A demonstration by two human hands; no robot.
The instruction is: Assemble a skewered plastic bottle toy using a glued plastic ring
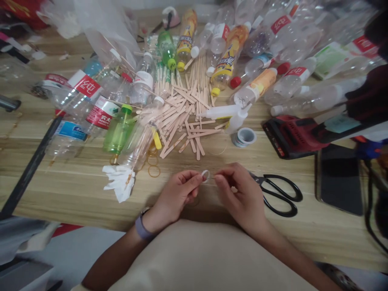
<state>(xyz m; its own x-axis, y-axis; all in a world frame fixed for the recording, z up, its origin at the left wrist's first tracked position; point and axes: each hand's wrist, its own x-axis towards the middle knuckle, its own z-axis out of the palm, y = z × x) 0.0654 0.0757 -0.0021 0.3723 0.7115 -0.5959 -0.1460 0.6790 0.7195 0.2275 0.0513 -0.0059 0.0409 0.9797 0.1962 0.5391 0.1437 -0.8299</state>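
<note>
Near the table's front edge, my left hand (pixel 184 188) pinches a small white ring (pixel 205 176) between thumb and fingertips. Just right of the ring, my right hand (pixel 239 194) has its thumb and index finger pressed together; a thin strand seems to come from them, too fine to make out clearly. Black-handled scissors (pixel 281 195) lie beside my right hand, their blades partly hidden behind it. Beyond the hands is a pile of wooden sticks (pixel 182 117). A roll of tape or wire (pixel 244 137) stands right of the sticks.
Plastic bottles (pixel 118 131) with sticks lie at the left, one near a white tissue (pixel 120 182) and rubber bands (pixel 154 171). More bottles (pixel 228 56) crowd the back. At the right are a red and black power tool (pixel 287 135) and a dark phone (pixel 339 180).
</note>
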